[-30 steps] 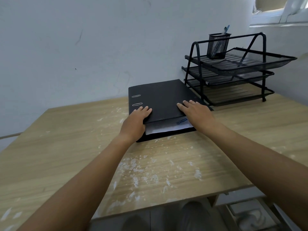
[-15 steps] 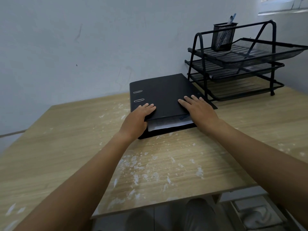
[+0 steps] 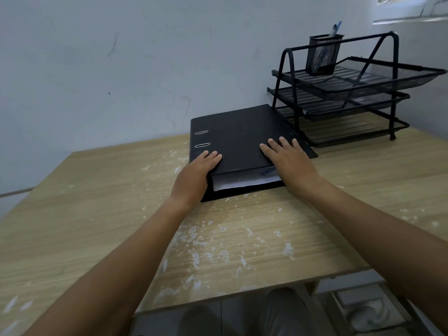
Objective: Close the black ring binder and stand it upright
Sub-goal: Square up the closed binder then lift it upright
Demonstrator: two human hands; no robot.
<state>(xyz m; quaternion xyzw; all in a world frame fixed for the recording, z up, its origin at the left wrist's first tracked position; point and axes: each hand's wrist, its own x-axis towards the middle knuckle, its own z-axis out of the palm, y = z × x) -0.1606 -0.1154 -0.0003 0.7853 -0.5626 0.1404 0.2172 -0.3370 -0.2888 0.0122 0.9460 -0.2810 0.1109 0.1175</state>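
Here the black ring binder (image 3: 236, 139) lies flat on the wooden table (image 3: 97, 202), closed or nearly so, near the table's far edge where it meets the wall (image 3: 121, 57). Its spine side faces left, with two metal slots showing on the cover near that side. At the binder's near end a stack of white paper (image 3: 244, 181) shows between the top cover and the bottom cover, with a small blue mark on the sheet toward the right.

The left hand (image 3: 194, 177) rests at the binder's near-left corner, its fingers close together and laid flat over the cover's edge; the thumb is hidden, so a grip cannot be told. The right hand (image 3: 289, 161) lies palm down on the near-right part of the cover, fingers slightly spread and pressed flat, clamped on nothing.

Just beside the binder's far-right corner, at the table's far right, stands a black three-tier wire tray rack (image 3: 344, 93). The lower two trays hold nothing that can be made out. On the top tray sits a black mesh pen cup (image 3: 323, 55), upright, holding a blue pen (image 3: 335, 29) that sticks out above its rim. White flecks (image 3: 218, 251) are scattered over the table's near part.
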